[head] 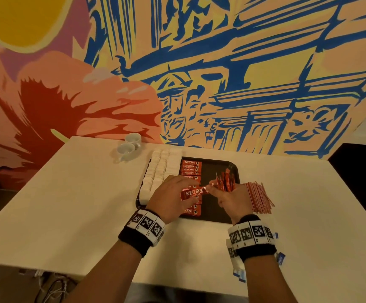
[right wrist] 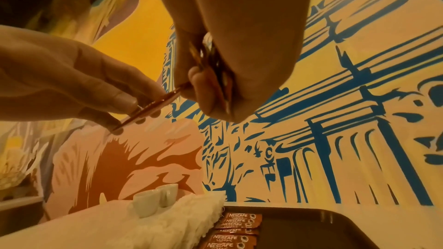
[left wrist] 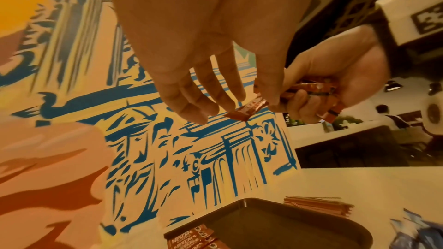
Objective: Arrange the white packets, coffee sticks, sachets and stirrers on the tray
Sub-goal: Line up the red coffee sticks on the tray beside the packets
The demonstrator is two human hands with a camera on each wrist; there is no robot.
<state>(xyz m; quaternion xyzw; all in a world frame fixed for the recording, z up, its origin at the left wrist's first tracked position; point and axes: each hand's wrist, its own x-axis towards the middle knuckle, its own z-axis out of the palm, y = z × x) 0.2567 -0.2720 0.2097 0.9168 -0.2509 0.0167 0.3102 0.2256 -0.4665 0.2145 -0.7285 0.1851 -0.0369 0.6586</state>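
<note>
Both hands are over the black tray [head: 235, 169] on the white counter [head: 68, 193]. My left hand [head: 171, 199] pinches one red coffee stick [head: 194, 192] between thumb and fingertips, held level above the tray and not touching it. My right hand [head: 232, 199] is clamped round a bunch of coffee sticks [head: 225, 181] standing upright out of the fist, and its fingertips sit at the right end of the single stick. I can't tell whether the right fingers are gripping that end or only touching it. On the tray, white packets [head: 162, 169] fill the left side in rows, and a column of coffee sticks [head: 191, 168] lies just right of them, partly hidden under my left hand. The right part of the tray shows bare black. A pile of stirrers [head: 258, 199] lies on the counter against the tray's right edge, directly behind my right hand. White-and-blue sachets [head: 238, 272] are on the counter near the front edge, mostly covered by my right wrist band. Two white cups [head: 128, 147] stand at the back left of the counter, near the tray's far corner, one just in front of the other. A painted mural wall [head: 221, 73] runs behind the counter.
</note>
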